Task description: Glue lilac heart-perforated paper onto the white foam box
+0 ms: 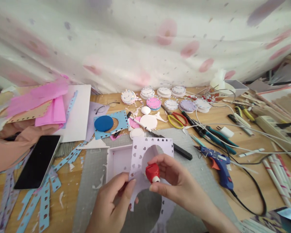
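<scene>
A pale lilac paper frame (145, 152) with heart-shaped holes and a round opening is gripped at its left edge by the left hand (113, 204). A small red punch (152, 173) is pinched by the right hand (174, 181) at 3 o'clock of the frame, above the desk (70, 184).

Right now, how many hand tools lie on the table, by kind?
Scissors: 1
Glue gun: 1
Craft knife: 1
Pliers: 1
Total: 4
The red punch is not counted: the right hand grips it on the lilac card, which the left hand pinches.
</scene>
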Action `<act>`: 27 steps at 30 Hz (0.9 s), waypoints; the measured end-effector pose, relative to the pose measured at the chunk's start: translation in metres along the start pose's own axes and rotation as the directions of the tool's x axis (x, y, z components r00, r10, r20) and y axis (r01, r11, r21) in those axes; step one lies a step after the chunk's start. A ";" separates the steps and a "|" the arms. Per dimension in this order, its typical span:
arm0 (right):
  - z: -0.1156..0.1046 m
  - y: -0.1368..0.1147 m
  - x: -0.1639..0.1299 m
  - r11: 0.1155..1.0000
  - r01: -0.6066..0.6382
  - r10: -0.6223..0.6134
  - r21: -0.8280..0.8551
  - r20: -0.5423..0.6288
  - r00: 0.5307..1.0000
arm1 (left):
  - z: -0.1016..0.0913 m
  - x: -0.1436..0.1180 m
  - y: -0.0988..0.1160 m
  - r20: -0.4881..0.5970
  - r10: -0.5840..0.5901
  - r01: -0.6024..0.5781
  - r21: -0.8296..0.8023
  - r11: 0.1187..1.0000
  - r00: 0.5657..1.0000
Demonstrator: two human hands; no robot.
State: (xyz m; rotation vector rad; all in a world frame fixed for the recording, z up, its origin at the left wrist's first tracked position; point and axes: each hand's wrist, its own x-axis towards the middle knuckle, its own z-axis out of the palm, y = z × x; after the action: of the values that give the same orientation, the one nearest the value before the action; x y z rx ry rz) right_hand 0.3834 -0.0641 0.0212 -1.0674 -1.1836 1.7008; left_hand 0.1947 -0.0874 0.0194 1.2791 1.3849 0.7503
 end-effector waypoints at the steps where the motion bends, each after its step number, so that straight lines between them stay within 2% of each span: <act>1: 0.002 -0.001 0.001 1.000 0.002 -0.002 -0.031 -0.008 1.000 | 0.000 0.000 0.001 -0.006 0.032 -0.032 0.030 0.999 0.999; 5: 0.005 -0.005 0.001 0.993 0.024 -0.025 -0.119 -0.013 1.000 | 0.001 0.000 0.003 -0.032 0.127 -0.121 0.137 0.983 0.991; 9: 0.004 -0.004 -0.001 0.972 0.062 -0.071 -0.225 -0.033 0.997 | 0.000 0.004 0.004 -0.060 0.277 -0.252 0.270 0.929 0.959; 11: 0.003 -0.003 -0.002 0.973 0.074 -0.081 -0.220 -0.021 0.996 | 0.000 0.005 0.004 -0.052 0.316 -0.288 0.289 0.913 0.947; 15: 0.004 -0.004 -0.002 0.985 0.033 -0.030 -0.172 0.019 0.999 | 0.002 0.004 0.002 -0.047 0.273 -0.255 0.236 0.938 0.961; 18: 0.006 -0.005 -0.001 0.994 -0.029 0.031 -0.102 0.024 0.999 | 0.005 0.003 0.001 -0.142 0.143 -0.126 0.121 0.985 0.980; 20: 0.007 -0.004 0.000 0.998 -0.066 0.066 -0.010 0.021 0.998 | 0.006 0.002 0.001 -0.197 0.077 -0.064 0.072 0.995 0.977; 23: 0.007 -0.004 0.000 0.989 -0.131 0.127 0.066 0.064 0.990 | 0.006 0.000 0.003 -0.201 0.094 -0.077 0.091 0.993 0.975; 27: 0.006 -0.004 0.000 0.988 -0.145 0.139 0.055 0.092 0.986 | 0.006 0.000 0.003 -0.201 0.139 -0.119 0.112 0.987 0.970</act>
State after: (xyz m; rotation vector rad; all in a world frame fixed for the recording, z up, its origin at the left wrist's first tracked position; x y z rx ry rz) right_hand 0.3784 -0.0651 0.0268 -1.0701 -1.1246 1.8999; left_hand 0.2014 -0.0881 0.0211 1.4108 1.5330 0.9359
